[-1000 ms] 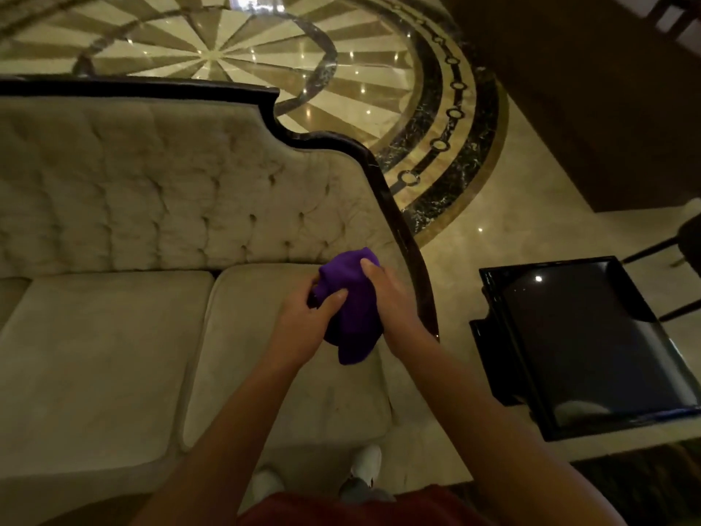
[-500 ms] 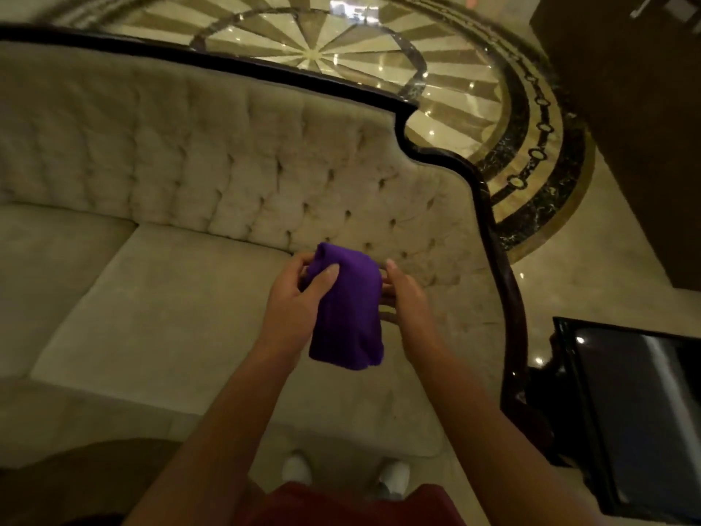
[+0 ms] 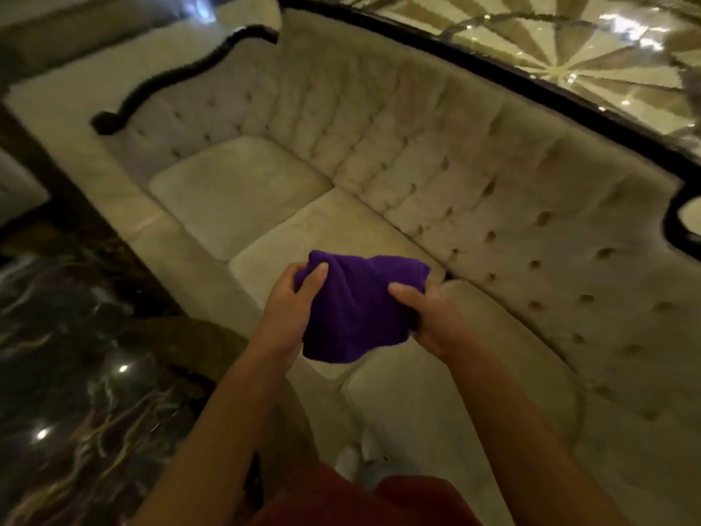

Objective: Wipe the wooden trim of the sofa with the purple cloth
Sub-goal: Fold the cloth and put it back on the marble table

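Both hands hold the purple cloth spread between them above the sofa's seat cushions. My left hand pinches its left edge and my right hand grips its right side. The cream tufted sofa fills the middle of the head view. Its dark wooden trim runs along the top of the backrest and curls down the far left arm. The cloth touches no part of the trim.
Dark veined marble floor lies to the left of the sofa. A patterned sunburst floor shows behind the backrest. My white shoes stand against the sofa's front edge.
The view has swung left, bringing the sofa's far left arm into sight and losing the black side table. The cloth, bunched before, is now stretched wider between my hands.
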`<state>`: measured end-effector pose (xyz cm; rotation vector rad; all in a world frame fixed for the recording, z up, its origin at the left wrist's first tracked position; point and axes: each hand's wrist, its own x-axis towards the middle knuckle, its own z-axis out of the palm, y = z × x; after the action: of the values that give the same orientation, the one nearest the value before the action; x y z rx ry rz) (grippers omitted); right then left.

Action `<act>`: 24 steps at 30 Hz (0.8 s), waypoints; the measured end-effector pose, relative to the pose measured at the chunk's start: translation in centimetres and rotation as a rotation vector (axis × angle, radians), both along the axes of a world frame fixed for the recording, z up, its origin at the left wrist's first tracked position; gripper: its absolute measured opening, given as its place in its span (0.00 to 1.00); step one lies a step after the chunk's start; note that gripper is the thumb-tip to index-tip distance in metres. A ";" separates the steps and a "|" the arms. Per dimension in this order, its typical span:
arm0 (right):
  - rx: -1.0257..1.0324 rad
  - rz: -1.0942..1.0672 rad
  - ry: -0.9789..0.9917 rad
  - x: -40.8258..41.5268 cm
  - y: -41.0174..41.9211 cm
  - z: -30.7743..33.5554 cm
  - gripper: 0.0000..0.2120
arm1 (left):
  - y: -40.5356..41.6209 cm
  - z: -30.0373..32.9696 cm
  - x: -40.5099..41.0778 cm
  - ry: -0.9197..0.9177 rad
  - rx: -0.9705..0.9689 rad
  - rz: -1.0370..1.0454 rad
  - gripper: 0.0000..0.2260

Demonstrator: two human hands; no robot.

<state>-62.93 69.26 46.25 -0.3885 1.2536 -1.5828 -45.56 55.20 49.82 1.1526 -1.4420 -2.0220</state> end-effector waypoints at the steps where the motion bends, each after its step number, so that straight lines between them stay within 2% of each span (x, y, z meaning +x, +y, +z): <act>1: 0.005 0.072 0.040 0.0 -1.7 0.0 0.23 | -1.1 -0.1 1.1 -0.022 0.001 0.057 0.11; 4: 0.040 0.221 0.135 1.3 -7.2 0.1 0.30 | -3.7 0.0 4.7 0.007 0.014 0.247 0.18; 6: 0.052 0.248 0.153 3.1 -10.6 0.1 0.28 | -4.6 0.0 7.2 0.055 0.016 0.368 0.27; 8: 0.055 0.276 0.136 5.3 -13.8 -0.1 0.23 | -5.2 -0.2 9.6 0.111 0.000 0.462 0.33; 11: 0.046 0.408 0.162 9.3 -17.8 -0.1 0.20 | -5.9 -1.3 13.7 0.130 -0.058 0.563 0.32; 13: 0.045 0.488 0.209 12.0 -20.2 -0.3 0.20 | -6.3 -2.4 16.5 0.079 -0.088 0.604 0.33; 16: 0.051 0.566 0.280 15.7 -24.1 -1.5 0.28 | -7.6 -4.2 20.4 -0.073 -0.130 0.672 0.36; 19: 0.059 0.626 0.427 19.4 -28.3 -2.9 0.39 | -9.8 -6.4 24.1 -0.163 -0.117 0.725 0.32; 21: 0.067 0.649 0.530 22.3 -31.0 -3.7 0.39 | -11.9 -7.5 26.7 -0.189 -0.113 0.745 0.30; 24: 0.052 0.676 0.655 26.9 -35.3 -4.7 0.38 | -15.4 -8.6 31.2 -0.155 -0.139 0.748 0.37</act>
<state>-36.00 33.93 41.52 -1.2231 1.4229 -0.8533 -14.40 39.82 41.26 1.5185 -0.9719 -1.3187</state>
